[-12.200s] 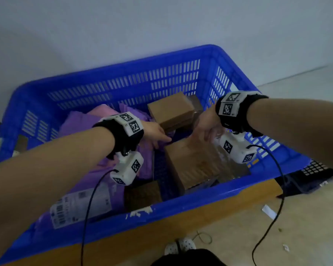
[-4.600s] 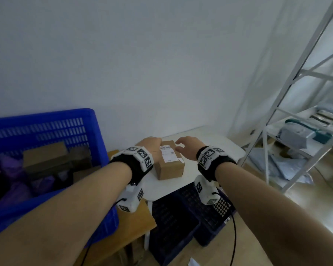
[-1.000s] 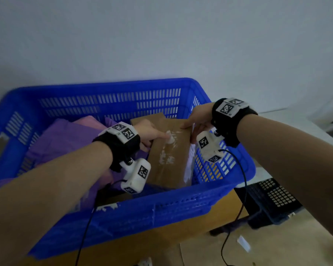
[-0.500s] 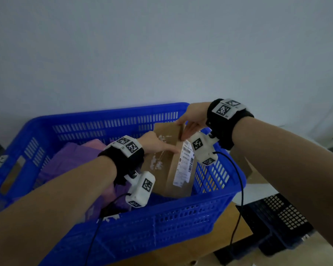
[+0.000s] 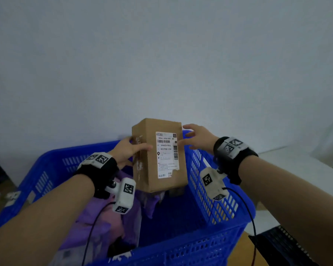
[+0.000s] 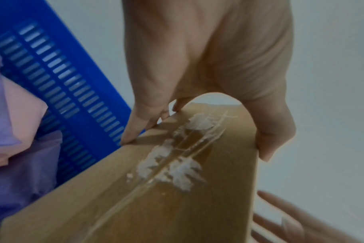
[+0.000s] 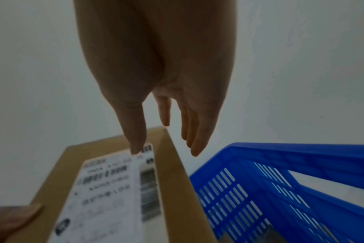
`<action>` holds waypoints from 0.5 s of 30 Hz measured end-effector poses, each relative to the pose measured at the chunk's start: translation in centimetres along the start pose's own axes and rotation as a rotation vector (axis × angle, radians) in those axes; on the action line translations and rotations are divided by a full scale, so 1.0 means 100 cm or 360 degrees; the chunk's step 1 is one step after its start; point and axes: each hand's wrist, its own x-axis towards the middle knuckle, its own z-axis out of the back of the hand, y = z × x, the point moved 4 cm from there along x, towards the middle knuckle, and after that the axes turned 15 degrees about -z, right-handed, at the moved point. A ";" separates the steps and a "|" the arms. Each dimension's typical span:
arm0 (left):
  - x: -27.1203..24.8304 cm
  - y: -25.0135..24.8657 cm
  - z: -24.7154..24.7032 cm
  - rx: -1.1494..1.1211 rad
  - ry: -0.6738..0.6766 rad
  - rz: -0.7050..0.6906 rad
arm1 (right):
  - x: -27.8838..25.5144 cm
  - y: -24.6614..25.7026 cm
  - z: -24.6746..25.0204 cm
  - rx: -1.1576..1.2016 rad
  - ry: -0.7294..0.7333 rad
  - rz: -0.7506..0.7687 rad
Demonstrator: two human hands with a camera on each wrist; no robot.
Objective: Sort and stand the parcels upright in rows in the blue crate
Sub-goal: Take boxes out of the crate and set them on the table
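Here the left hand (image 5: 127, 150) grips the upright box (image 5: 159, 156); right hand (image 5: 197, 138), fingers spread, just beside

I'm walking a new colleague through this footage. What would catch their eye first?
First, the tall brown cardboard parcel with a white shipping label facing the camera, held upright over the right half of the blue crate. The left hand grips its left side, while the right hand is spread open at its upper right edge. Purple bags fill the crate's left part.
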 end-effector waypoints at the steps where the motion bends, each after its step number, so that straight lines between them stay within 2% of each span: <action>1: 0.003 -0.004 0.004 -0.0062 -0.0027 -0.0019 | 0.002 -0.001 -0.001 0.0026 0.0038 -0.0025; 7: 0.027 -0.015 0.022 -0.0331 -0.0214 -0.0130 | 0.013 0.003 -0.006 0.0379 0.0249 -0.0027; 9: 0.035 -0.022 0.020 -0.0334 -0.0169 -0.0155 | 0.017 0.008 -0.002 0.0525 0.0280 -0.0002; 13: 0.052 -0.044 0.006 -0.0334 0.0090 -0.0277 | 0.024 0.013 0.015 0.0667 0.0191 0.0045; 15: 0.061 -0.055 -0.005 -0.0331 0.0092 -0.0337 | 0.026 0.013 0.028 0.0702 0.0156 0.0058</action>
